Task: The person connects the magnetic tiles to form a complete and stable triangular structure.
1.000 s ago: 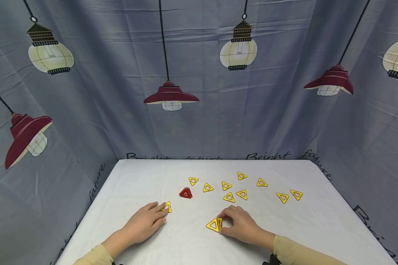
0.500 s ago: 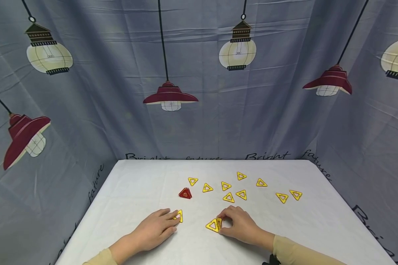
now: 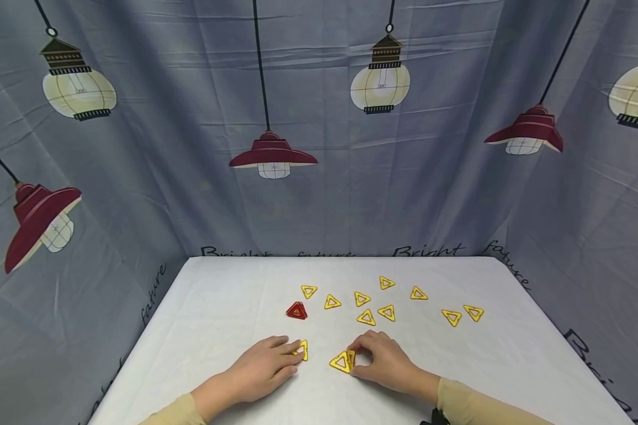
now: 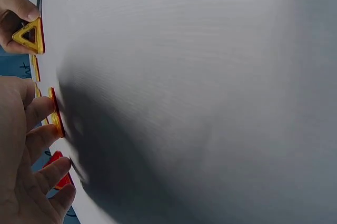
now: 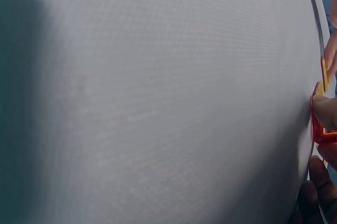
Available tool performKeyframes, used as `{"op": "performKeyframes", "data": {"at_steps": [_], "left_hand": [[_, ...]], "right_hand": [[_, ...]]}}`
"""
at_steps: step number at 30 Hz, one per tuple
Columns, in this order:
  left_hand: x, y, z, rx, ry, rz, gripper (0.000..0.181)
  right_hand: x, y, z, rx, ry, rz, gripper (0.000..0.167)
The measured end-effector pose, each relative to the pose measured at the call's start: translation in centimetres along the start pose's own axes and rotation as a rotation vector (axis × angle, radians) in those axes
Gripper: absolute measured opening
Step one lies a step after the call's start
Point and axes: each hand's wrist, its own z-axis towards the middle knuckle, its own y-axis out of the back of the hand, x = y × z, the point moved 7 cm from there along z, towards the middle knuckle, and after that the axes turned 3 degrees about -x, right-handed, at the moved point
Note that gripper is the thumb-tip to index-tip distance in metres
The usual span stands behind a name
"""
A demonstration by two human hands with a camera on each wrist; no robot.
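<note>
1. Yellow plastic shows at the fingertips of the right hand [image 3: 385, 361]: thumb and fingers pinch a pair of triangles [image 3: 347, 362] that touch each other, one facing up and one set steeply against it. From the left wrist view I can see a red line along the near edge.
2. Across from it, the left hand [image 3: 263, 369] has its fingers reaching out nearly straight, a little spread, with two tips resting on a single yellow triangle [image 3: 305, 351]. I cannot tell whether that triangle lies quite flat. It sits near the pinched pair, with bare tabletop between them.
3. Just beyond the left hand, well clear of its fingers, is a red triangular piece [image 3: 296, 310].
4. Farther out, nine loose yellow triangles [image 3: 373, 320] are scattered behind both hands, each separate, two of them off toward the right side.
5. Everything rests on a white table [image 3: 228, 283], and tan sleeves [image 3: 489, 406] come in from the near edge.
6. Behind hangs a grey-blue curtain [image 3: 324, 206] printed with dark-red lamps [image 3: 273, 154] and pale lanterns [image 3: 381, 85].
</note>
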Motion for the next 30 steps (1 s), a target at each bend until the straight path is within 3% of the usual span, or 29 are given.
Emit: {"op": "performKeyframes", "data": {"at_steps": [9,17,23,30], "left_hand": [[-0.7,-0.3,1.6,-0.012,-0.045,0.035,0.046],[-0.9,-0.7,2.8,-0.006,-0.049,0.003,0.046],[-0.7,-0.7,3.3,-0.017,0.007,-0.046,0.042],[-0.3,-0.3,4.5,-0.111,0.138,-0.175,0.024]], "right_hand": [[0.1,0.0,0.0,-0.008,0.004,-0.008,0.034],[0.2,0.0,-0.1,-0.005,-0.005,-0.014,0.034],[0.1,-0.1,-0.1,-0.003,-0.011,-0.019,0.034],[0.0,-0.1,-0.1,-0.003,-0.017,-0.018,0.035]]}}
